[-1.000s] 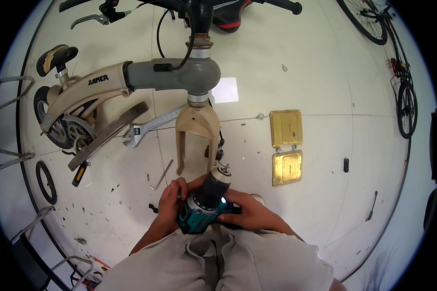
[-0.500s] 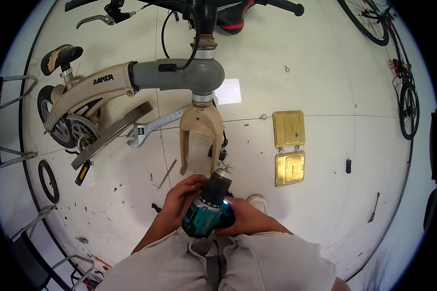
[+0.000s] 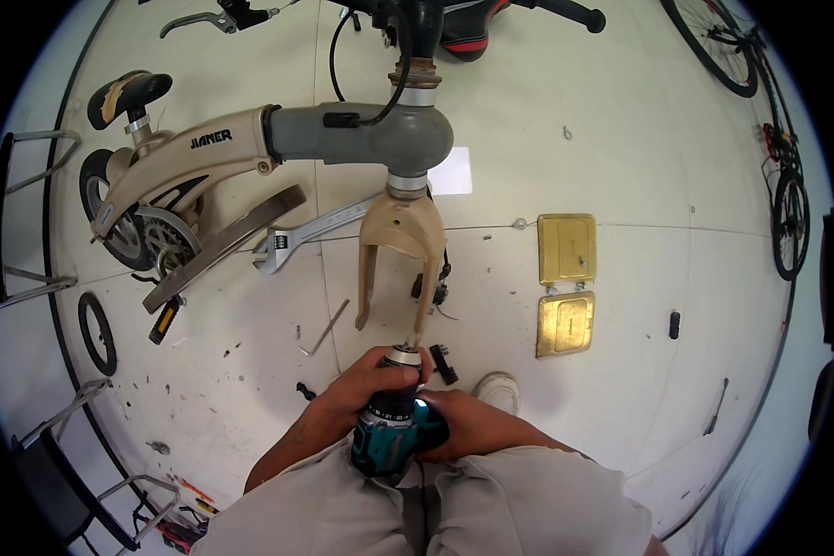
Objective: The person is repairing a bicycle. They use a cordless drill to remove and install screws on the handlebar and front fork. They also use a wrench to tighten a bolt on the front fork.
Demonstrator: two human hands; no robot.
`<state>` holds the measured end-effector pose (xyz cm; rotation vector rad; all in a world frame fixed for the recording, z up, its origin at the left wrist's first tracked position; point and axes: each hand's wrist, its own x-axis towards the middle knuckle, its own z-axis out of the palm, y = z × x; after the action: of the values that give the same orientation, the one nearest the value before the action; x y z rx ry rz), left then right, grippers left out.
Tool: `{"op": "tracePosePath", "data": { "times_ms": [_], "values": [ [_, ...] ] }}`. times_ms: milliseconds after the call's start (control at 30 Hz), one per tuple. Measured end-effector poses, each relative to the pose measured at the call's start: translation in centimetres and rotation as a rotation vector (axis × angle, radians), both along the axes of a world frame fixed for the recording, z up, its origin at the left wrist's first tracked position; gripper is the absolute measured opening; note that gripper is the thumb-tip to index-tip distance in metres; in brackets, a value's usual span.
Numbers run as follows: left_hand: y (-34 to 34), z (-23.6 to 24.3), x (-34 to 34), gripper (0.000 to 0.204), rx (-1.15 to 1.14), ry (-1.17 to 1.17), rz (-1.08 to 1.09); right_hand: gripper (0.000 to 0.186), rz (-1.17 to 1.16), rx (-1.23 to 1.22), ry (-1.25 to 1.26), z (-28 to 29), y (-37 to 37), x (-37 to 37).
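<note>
A teal and black cordless drill (image 3: 385,443) is held in front of my lap, its silver chuck pointing away from me. My left hand (image 3: 366,378) wraps round the chuck end, thumb laid across it. My right hand (image 3: 473,424) closes on the drill's handle, which is mostly hidden. The chuck tip is close to the lower end of the right leg of a beige bicycle fork (image 3: 403,227); whether they touch I cannot tell. No wheel sits in the fork. Above it is the grey front tube of a folding bicycle (image 3: 361,136).
An adjustable wrench (image 3: 320,230) and a hex key (image 3: 326,327) lie left of the fork. Two brass floor plates (image 3: 566,248) are to the right. A small black part (image 3: 443,364) lies beside my hands. Another bicycle (image 3: 788,199) stands at far right, metal-legged chairs (image 3: 51,435) at left.
My left hand has moved from beside the drill onto its chuck. The drill has swung more upright, its tip drawing slightly left and nearer me. The whole view has shifted a little.
</note>
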<state>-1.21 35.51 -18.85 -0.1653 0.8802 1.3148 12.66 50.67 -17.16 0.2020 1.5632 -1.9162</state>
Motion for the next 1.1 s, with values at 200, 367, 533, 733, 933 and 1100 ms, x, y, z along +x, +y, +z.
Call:
{"op": "tracePosePath", "data": {
  "times_ms": [200,367,533,733,933,1100],
  "values": [
    [-0.4,0.5,0.7,0.030,-0.123,0.078,0.228,0.065,0.051,0.485,0.301,-2.1,-0.6,0.1],
    [0.1,1.3,0.3,0.030,0.061,0.258,0.190,0.062,-0.064,0.692,0.502,-3.6,-1.3,0.2],
    [0.5,1.7,0.5,0.047,0.095,0.299,0.164,0.059,-0.145,0.700,0.602,-3.5,-1.1,0.6],
    [0.4,1.3,0.5,0.046,0.161,0.264,0.156,0.057,-0.166,0.688,0.648,-3.4,-1.0,0.6],
    [0.2,1.3,0.6,0.040,0.133,0.306,0.169,0.060,-0.163,0.707,0.658,-3.5,-1.2,0.6],
    [0.2,1.4,0.5,0.040,0.130,0.282,0.173,0.061,-0.183,0.714,0.679,-3.7,-1.2,0.6]
  ]
}}
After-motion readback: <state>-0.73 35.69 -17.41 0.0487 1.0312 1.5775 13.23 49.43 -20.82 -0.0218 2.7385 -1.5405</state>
